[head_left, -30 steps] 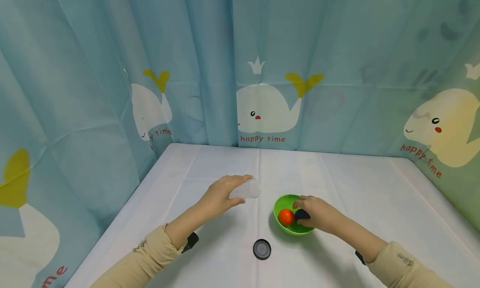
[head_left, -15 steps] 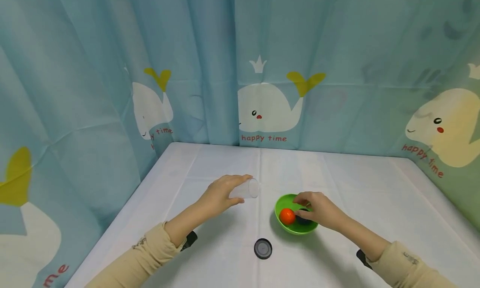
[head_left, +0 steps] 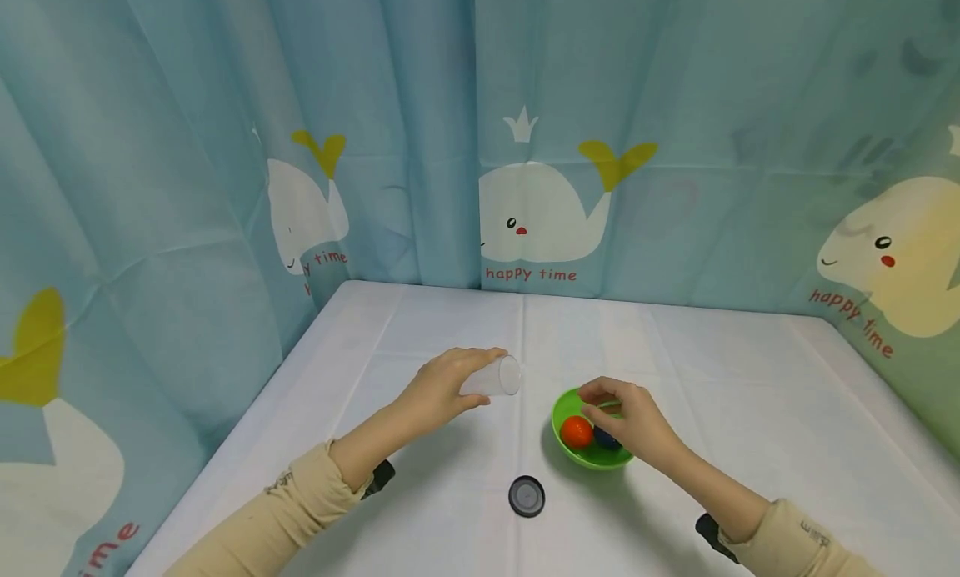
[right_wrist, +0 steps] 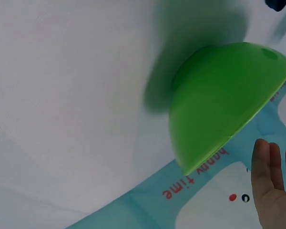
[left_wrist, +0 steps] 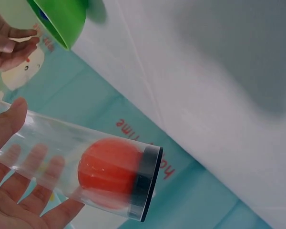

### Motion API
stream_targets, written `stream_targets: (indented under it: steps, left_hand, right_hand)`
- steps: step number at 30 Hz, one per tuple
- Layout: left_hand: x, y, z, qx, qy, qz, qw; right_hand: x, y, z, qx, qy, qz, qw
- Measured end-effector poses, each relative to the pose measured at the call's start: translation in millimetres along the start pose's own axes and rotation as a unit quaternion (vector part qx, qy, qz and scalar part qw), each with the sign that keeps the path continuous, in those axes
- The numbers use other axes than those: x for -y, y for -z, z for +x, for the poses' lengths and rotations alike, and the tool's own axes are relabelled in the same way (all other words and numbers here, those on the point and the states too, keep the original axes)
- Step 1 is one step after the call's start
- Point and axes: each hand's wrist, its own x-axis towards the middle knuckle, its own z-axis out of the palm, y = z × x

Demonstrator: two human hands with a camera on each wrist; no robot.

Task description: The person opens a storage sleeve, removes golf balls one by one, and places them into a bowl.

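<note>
In the head view my left hand (head_left: 442, 389) grips a clear plastic canister (head_left: 486, 378) above the table, lying nearly sideways with its open rim to the right. An orange ball (left_wrist: 109, 171) sits inside it, against the black base (left_wrist: 148, 186), in the left wrist view. My right hand (head_left: 633, 418) hovers over the right side of a green bowl (head_left: 570, 406), fingers loosely bent with nothing between them. Inside the bowl lie an orange ball (head_left: 577, 432) and a dark blue ball (head_left: 606, 440), the latter partly hidden by the hand.
A round black lid (head_left: 527, 496) lies flat on the white-covered table (head_left: 420, 510), in front of the bowl and to its left. Blue curtains (head_left: 420, 127) with whale prints stand behind the table and along its sides.
My right hand has released the dark blue ball in the bowl and risen a little above it. My left hand keeps the canister in about the same place.
</note>
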Motion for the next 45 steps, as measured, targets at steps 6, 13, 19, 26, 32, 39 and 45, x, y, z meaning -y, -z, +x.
stream_targets:
  steps: [6, 13, 19, 26, 32, 39, 45]
  left_hand:
    - [-1.0, -0.3, 0.2, -0.001, -0.004, -0.001, 1.0]
    - [-2.2, 0.2, 1.9, -0.004, -0.012, 0.006, 0.9999]
    - [-2.4, 0.5, 1.9, -0.004, -0.012, 0.004, 0.9999]
    - [-3.9, 0.4, 2.0, -0.005, -0.013, -0.002, 0.9999]
    - [-6.9, 1.2, 3.1, -0.003, -0.019, 0.001, 0.9998]
    - [-9.1, -0.7, 5.5, 0.004, -0.021, 0.003, 0.9998]
    - [-14.9, -0.6, 7.8, 0.014, -0.02, 0.001, 0.9997]
  right_hand:
    - [10.9, 2.5, 0.0, 0.01, -0.069, 0.137, 0.988]
    - [19.5, 5.0, 3.4, 0.033, -0.179, 0.3, 0.936]
    - [22.1, 8.1, 4.7, 0.069, -0.211, 0.399, 0.89]
    - [25.0, 7.6, 4.6, 0.098, -0.234, 0.475, 0.842]
    - [29.5, 6.4, 4.5, 0.099, -0.244, 0.497, 0.826]
    - [34.2, 3.2, 5.8, 0.106, -0.259, 0.535, 0.797]
    - [40.0, 1.6, 8.3, 0.112, -0.269, 0.564, 0.772]
